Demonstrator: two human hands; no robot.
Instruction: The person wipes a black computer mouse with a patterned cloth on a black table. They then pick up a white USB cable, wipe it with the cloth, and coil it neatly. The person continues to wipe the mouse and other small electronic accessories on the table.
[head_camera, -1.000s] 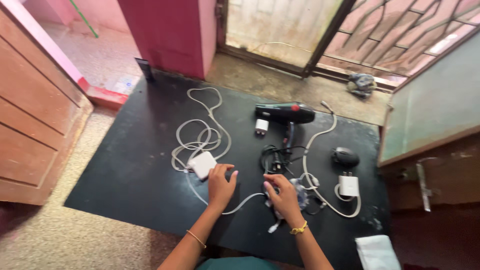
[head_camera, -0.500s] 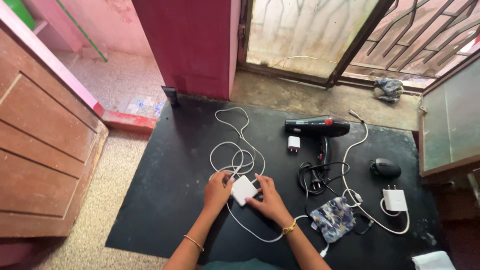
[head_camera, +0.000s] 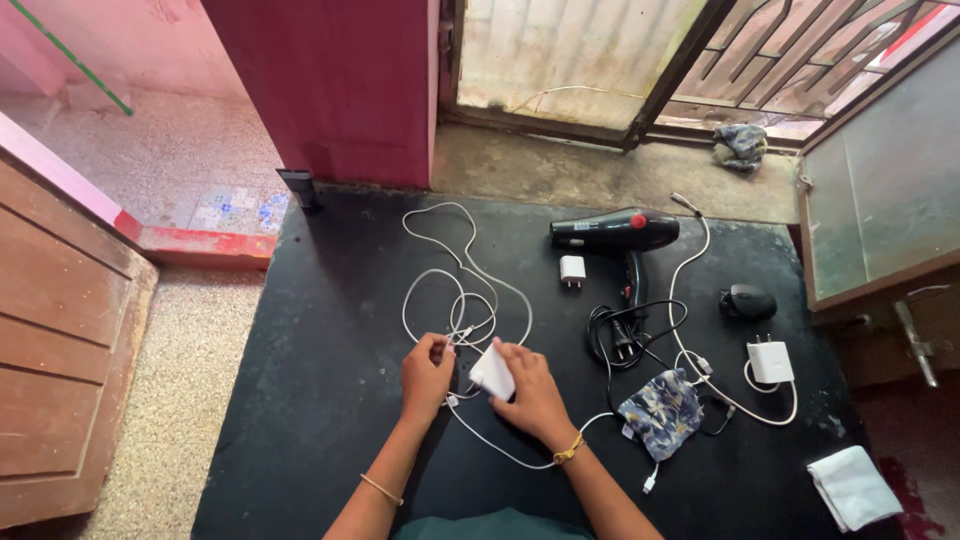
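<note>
The white adapter (head_camera: 492, 372) sits tipped up on edge on the black mat (head_camera: 300, 400), near its front middle. The right hand (head_camera: 530, 392) curls around it, fingers closed on its side and top. The left hand (head_camera: 427, 372) pinches the thin white cable (head_camera: 462, 270) just beside it, thumb and forefinger nipped together on the cord near what looks like a small plug end.

That cable lies in several loose overlapping loops running off toward the far edge. If the cord is drawn from where the left hand has it, I'd judge those loops could cinch into a knot, since they cross one another. A sharp tug might also strain the cord where it leaves the adapter.

One strand trails right, under the right wrist, toward the patterned pouch (head_camera: 663, 412) and the second white charger (head_camera: 769, 361), whose own lead snakes close by; the two could snag. The black hairdryer (head_camera: 612, 232) and its bundled cord (head_camera: 620, 335) lie just beyond, close enough to catch a dragged loop. The mouse (head_camera: 746, 301) and small plug (head_camera: 572, 270) seem clear.
</note>
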